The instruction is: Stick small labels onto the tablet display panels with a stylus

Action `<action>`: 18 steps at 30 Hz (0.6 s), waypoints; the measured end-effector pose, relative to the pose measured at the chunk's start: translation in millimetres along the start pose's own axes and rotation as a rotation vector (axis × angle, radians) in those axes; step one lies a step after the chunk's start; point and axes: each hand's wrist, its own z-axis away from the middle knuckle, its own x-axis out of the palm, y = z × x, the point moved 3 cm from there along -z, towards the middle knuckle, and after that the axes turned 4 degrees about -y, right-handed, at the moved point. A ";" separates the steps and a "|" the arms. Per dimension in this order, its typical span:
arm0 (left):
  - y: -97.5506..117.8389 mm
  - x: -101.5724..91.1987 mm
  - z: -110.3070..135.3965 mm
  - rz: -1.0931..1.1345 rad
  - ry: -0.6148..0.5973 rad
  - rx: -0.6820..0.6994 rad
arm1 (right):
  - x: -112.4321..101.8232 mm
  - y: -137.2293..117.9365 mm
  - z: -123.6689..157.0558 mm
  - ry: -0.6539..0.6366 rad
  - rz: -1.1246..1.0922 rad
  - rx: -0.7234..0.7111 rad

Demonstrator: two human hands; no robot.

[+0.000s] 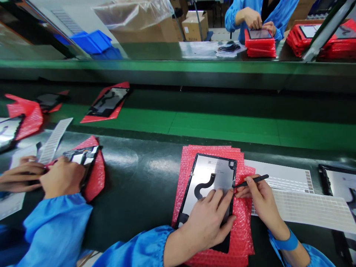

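Observation:
A tablet screen panel [222, 172], with its silver back up and a curved black flex cable [204, 188] on it, lies on red bubble-wrap bags [242, 233]. My left hand [204, 220] rests over the panel's lower half, fingers stretched out toward its right edge, hiding part of it. In my right hand [263, 204] is a pair of black tweezers [257, 179], pinched between thumb and fingers. Their tip meets the panel's right edge, close to my left fingertips. Anything held at the tip is too small to make out.
Sticker sheets [314, 209] lie right of the bags, beside another panel [342, 181]. At left, a co-worker's hands [62, 176] work on a panel over red wrap. A bagged panel [108, 102] lies on the green belt [222, 124]. Across it, another person handles stacked red bags [260, 48].

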 end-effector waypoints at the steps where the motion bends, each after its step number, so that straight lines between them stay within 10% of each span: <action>1: -0.3 -0.6 0.1 0.006 0.005 -0.005 | -0.5 0.2 0.1 0.005 -0.003 -0.002; 14: -2.7 -15.9 2.1 0.176 -0.025 -0.057 | -5.4 -0.3 7.5 0.080 -0.093 -0.121; 18: -41.8 -49.4 27.2 0.385 0.061 -0.398 | -15.6 3.0 16.1 0.148 -0.136 -0.212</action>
